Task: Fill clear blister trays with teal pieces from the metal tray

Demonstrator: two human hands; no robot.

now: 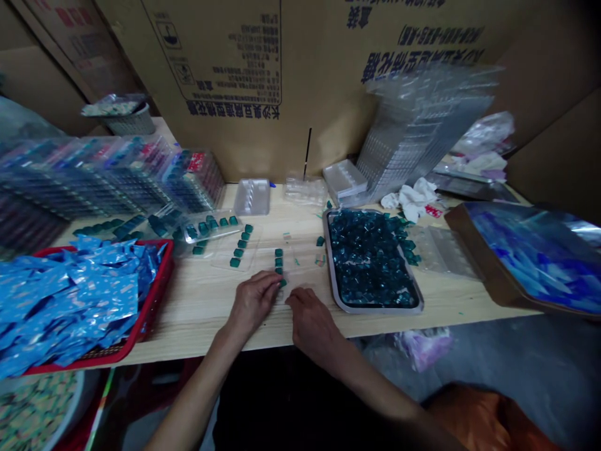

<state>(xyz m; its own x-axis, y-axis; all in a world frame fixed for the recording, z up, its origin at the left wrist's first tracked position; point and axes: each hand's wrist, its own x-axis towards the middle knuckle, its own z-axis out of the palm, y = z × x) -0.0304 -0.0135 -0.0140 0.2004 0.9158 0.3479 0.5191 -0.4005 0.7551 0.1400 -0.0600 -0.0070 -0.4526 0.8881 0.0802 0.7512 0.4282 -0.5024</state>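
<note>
Teal cubes — touching left fingertips

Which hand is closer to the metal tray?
Right. The right hand is just left of the tray; the left hand is farther left, past the right hand.

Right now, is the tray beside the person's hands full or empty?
Full: the tray is heaped with small blue-green pieces across its whole floor, and a few more lie just past its right edge.
</note>
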